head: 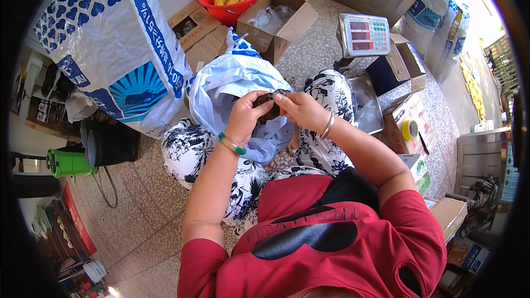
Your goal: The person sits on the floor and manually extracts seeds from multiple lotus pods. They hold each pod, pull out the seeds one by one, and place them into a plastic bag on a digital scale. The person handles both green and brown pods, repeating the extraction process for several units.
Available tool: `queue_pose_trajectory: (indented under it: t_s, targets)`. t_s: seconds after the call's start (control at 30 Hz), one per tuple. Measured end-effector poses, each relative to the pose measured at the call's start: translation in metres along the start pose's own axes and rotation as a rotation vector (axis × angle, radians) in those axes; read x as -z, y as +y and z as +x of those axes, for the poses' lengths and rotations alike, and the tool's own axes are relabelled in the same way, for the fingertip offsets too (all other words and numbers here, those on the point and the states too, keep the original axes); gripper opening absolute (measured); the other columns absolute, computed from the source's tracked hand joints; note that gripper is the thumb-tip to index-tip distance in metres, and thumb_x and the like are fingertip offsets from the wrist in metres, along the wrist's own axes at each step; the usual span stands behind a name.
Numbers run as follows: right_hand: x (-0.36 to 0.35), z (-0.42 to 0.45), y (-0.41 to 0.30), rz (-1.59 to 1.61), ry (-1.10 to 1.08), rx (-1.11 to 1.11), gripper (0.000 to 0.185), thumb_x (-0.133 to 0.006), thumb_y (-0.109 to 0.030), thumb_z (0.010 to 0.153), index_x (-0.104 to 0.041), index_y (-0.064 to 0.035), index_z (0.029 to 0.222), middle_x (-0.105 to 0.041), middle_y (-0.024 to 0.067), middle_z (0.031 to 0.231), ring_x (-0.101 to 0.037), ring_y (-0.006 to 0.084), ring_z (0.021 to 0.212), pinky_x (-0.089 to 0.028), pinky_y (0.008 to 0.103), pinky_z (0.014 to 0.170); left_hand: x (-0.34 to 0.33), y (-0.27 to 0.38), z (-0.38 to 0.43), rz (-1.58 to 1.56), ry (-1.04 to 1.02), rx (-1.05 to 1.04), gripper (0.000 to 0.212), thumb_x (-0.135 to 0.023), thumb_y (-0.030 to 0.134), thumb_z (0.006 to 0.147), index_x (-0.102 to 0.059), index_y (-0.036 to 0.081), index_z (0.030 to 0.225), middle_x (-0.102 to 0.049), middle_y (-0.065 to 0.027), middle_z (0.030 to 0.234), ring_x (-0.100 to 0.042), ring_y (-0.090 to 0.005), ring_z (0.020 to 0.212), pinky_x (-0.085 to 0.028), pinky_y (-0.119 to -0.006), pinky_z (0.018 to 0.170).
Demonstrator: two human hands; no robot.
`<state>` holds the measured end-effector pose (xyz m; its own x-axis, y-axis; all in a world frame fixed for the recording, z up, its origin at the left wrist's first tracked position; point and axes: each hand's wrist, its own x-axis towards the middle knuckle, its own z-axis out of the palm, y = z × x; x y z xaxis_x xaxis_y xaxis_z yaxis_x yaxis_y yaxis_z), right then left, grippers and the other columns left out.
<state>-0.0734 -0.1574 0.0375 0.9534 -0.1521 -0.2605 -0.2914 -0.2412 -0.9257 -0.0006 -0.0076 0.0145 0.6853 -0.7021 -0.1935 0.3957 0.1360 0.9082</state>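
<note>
Both my hands meet over a woven plastic sack (213, 75) that stands with its mouth rolled down between my knees. My left hand (247, 116) grips a dark brown object (268, 112), too much covered by fingers to name exactly. From the other side, my right hand (300, 109) pinches the top edge of the same thing between thumb and forefinger. Some dark pieces show inside the sack, mostly hidden behind my hands. A green and gold bangle is on my left wrist, a silver one on my right.
A tall full sack (95, 49) leans at the left, near black rubber boots (114, 147). Ahead stand a red bucket of corn cobs (232, 8) and a cardboard box with plastic bags (271, 16). At right are a digital scale (366, 35), a clear tray (368, 111) and a tape roll (410, 129).
</note>
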Motion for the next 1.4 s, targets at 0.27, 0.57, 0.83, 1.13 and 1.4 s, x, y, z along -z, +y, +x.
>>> queue_pose_trajectory:
  t_s: [0.27,0.57,0.83,1.13,1.4]
  targets:
    - [0.017,-0.002,-0.002,-0.366,-0.06,0.32,0.039,-0.058,-0.034,0.081,-0.056,0.0022,0.067,-0.053,0.0156,0.055,-0.05,0.0247,0.047,-0.042,0.0333,0.049,0.008,0.012,-0.002,-0.199,-0.154,0.153,0.024,-0.056,0.0,0.08,-0.055,-0.001,0.104,-0.06,-0.0067,0.093,-0.059,-0.0143,0.081,-0.047,-0.026,0.076]
    - [0.021,0.005,0.011,-0.186,-0.17,0.246,0.033,-0.057,-0.029,0.082,-0.058,0.0019,0.069,-0.054,0.0088,0.054,-0.047,0.0138,0.048,-0.041,0.0291,0.048,0.009,0.01,0.0,-0.225,-0.172,0.215,0.022,-0.055,0.001,0.081,-0.055,0.0,0.103,-0.061,-0.0058,0.092,-0.058,-0.0121,0.081,-0.046,-0.024,0.076]
    - [0.018,-0.003,-0.002,-0.469,-0.125,0.387,0.036,-0.055,-0.03,0.082,-0.057,0.002,0.068,-0.048,0.012,0.05,-0.051,0.0154,0.048,-0.042,0.0333,0.048,0.016,0.006,0.003,-0.254,-0.227,0.253,0.019,-0.056,0.002,0.081,-0.056,0.001,0.1,-0.06,-0.004,0.091,-0.057,-0.011,0.081,-0.045,-0.024,0.075]
    - [0.027,0.004,0.012,0.607,-0.342,-0.209,0.015,-0.043,-0.013,0.079,-0.053,-0.0031,0.081,-0.045,0.0,0.062,-0.031,0.0044,0.044,-0.022,0.019,0.038,0.008,-0.003,0.008,-0.039,0.11,0.063,0.027,-0.067,0.006,0.075,-0.053,-0.002,0.097,-0.059,-0.0042,0.085,-0.056,-0.0103,0.077,-0.047,-0.022,0.071]
    - [0.01,0.009,0.005,-0.052,-0.155,-0.053,0.039,-0.048,-0.036,0.089,-0.056,-0.0006,0.076,-0.047,0.0002,0.057,-0.042,0.0091,0.047,-0.033,0.0231,0.043,0.008,-0.005,0.005,0.182,0.034,0.001,0.017,-0.063,0.003,0.077,-0.057,-0.001,0.093,-0.061,-0.004,0.084,-0.057,-0.0085,0.073,-0.047,-0.021,0.067]
